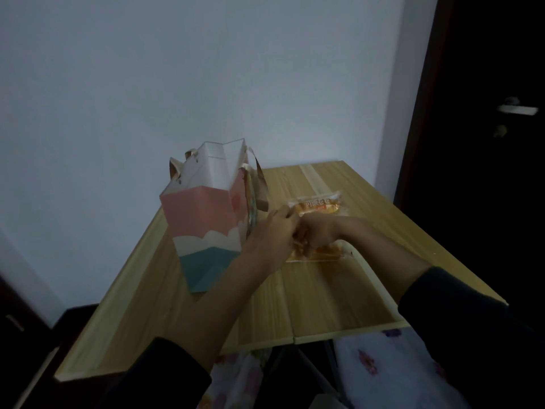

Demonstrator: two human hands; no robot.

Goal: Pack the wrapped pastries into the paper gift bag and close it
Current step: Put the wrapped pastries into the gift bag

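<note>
A pink, white and teal paper gift bag [206,219] stands upright and open-topped on the wooden table [318,290], its ribbon handles hanging at the sides. Just right of the bag, my left hand [271,234] and my right hand [318,231] meet over a clear-wrapped orange pastry [321,252] lying on the table; both hands have fingers closed on its wrapper. A second wrapped pastry [318,205] with printed lettering lies just behind the hands, untouched.
The table sits against a pale wall. A dark door with a metal handle [519,109] stands at the right. Flower-patterned cloth [392,370] shows below the table's near edge, and dark furniture sits at the lower left.
</note>
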